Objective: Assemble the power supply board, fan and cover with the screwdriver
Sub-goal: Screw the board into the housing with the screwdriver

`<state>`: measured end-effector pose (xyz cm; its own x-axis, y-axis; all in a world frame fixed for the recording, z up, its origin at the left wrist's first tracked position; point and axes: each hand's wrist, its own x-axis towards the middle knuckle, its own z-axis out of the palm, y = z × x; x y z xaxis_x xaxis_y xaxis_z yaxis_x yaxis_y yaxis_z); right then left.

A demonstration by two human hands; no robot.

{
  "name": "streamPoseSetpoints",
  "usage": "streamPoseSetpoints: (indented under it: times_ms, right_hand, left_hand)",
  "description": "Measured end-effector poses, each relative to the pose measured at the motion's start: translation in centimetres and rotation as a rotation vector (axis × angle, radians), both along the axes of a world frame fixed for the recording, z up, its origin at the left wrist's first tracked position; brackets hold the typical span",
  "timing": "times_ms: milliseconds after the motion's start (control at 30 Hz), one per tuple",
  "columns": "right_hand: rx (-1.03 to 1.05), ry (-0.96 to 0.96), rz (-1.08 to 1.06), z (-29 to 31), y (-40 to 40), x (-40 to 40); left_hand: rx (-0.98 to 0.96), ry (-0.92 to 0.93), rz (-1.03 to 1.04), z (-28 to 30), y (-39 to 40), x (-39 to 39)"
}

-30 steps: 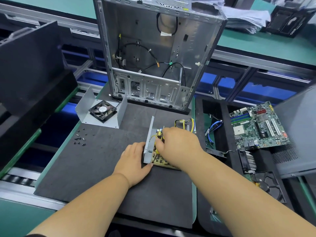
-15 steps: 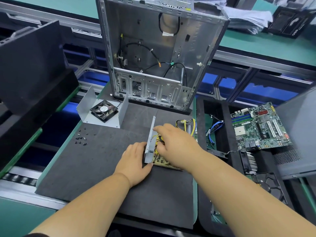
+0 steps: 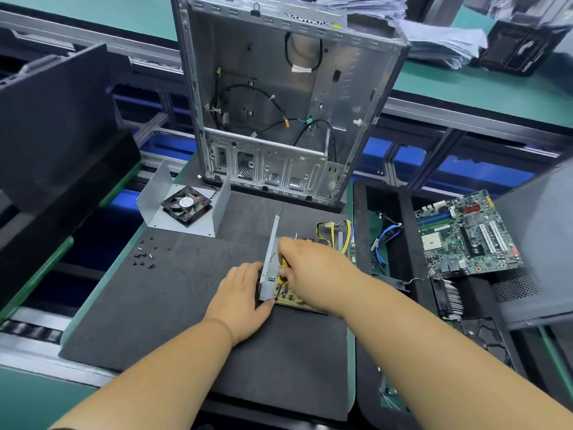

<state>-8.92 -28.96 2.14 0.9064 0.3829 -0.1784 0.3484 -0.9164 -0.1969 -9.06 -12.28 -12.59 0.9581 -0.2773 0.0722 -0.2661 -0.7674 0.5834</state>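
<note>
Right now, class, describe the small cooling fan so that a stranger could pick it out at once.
Start at the tall open silver computer case standing at the back of the dark grey foam mat. Just in front of its left corner sits a bent grey metal cover. The square black fan lies inside it, marked by a round white hub label.

We see the board (image 3: 293,297) flat mid-frame, the fan (image 3: 186,206) in its gray cover (image 3: 155,193) upper left.
</note>
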Motion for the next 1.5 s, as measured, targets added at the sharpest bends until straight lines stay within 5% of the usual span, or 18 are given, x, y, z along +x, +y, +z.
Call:
streamPoseSetpoints:
  times_ms: [767,1200,1400,1500]
  right_hand:
    - [-0.024,-0.184,-0.281,-1.9,0.5,-1.6]
    - [0.453,-0.226,-0.519,-0.3,-4.4,-5.6]
    - [0.635,-0.308,-0.515,1.6,-2.5,-4.1]
    - [0.697,-0.278,-0.479,1.9,-0.2,-2.8]
  left_hand:
    - [-0.017,-0.002,0.007,-0.1,0.0,0.1]
    - [0.027,0.088,0.109,0.1,-0.9,0.6]
    - [-0.201,0.328,-0.008,1.9,0.7,0.7]
    - [-0.200,0.277,-0.010,3.0,3.4,0.8]
